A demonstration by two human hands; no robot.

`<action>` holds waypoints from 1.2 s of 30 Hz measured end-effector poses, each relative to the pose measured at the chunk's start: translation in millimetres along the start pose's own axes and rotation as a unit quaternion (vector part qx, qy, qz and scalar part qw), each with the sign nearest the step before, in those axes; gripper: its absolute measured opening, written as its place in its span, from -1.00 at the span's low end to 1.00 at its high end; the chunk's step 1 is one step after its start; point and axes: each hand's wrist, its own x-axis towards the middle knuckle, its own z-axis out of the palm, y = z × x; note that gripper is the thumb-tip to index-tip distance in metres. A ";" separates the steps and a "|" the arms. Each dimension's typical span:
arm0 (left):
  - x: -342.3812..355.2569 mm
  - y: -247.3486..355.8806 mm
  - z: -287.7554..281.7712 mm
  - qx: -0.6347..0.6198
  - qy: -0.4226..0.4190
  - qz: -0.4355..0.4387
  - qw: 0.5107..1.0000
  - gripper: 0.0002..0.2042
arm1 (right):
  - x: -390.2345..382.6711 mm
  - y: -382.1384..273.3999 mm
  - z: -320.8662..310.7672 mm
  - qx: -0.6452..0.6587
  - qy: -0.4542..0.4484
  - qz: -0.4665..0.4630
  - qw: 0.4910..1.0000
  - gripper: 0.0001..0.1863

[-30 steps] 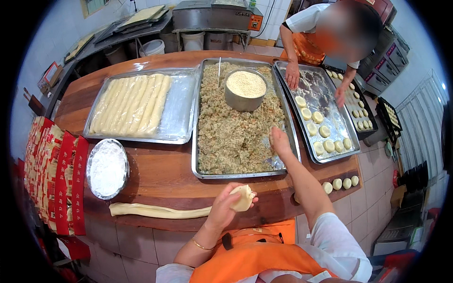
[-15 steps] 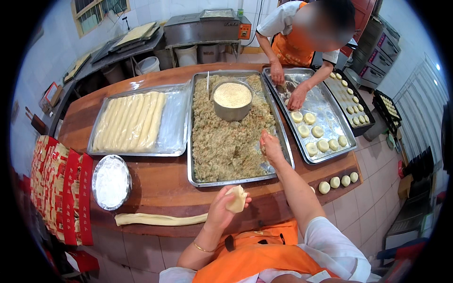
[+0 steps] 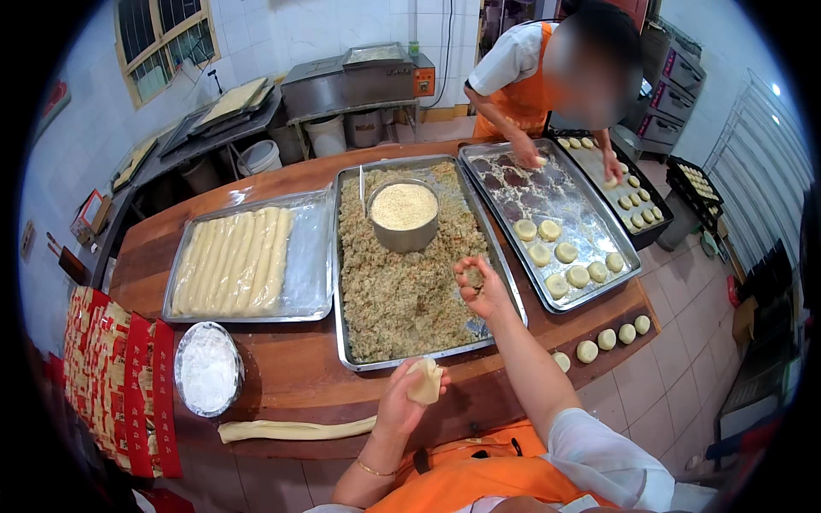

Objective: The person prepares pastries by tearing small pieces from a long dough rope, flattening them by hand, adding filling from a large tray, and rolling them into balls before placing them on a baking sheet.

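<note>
A flattened piece of pale dough [image 3: 425,385] is held in my left hand [image 3: 400,399], just in front of the large tray of crumbly greenish-brown filling [image 3: 389,303]. My right hand [image 3: 479,292], over that tray's right part, has its fingers curled round a clump of the filling [image 3: 473,277]. A steel pot of pale grains or seeds [image 3: 404,205] sits in the filling. A long dough strip [image 3: 291,430] lies along the table's front edge beside my left hand. Several round pale pastries [image 3: 587,350] stand in a row to the right of my right forearm.
On the wooden table [image 3: 141,265]: covered dough logs [image 3: 231,261], flour bowl [image 3: 208,372], red packets [image 3: 111,385], steel tray of pastries [image 3: 573,214]. A co-worker [image 3: 505,77] leans over it, hands holding pastries near a black tray [image 3: 650,231]. Bench [image 3: 184,137] and machine [image 3: 342,90] line the back.
The view has shifted, so the scene sits lower. My right fingers have curled further round the filling. The co-worker's hands have moved apart, one toward the black tray. My left hand still holds the dough.
</note>
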 end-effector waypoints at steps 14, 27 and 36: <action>25.1 0.7 1.8 -0.041 0.021 -0.003 0.999 -0.67 | 15.3 -1.7 -27.8 -0.154 -0.120 -0.038 0.980 -0.50; 136.7 -13.8 19.4 -0.101 0.129 0.047 0.985 -0.70 | -70.0 5.6 32.2 -0.677 -0.185 -0.407 0.584 -0.64; 132.0 -13.5 17.8 -0.033 0.030 0.119 0.992 -0.73 | -81.2 5.3 28.7 -0.632 -0.180 -0.334 0.676 -0.66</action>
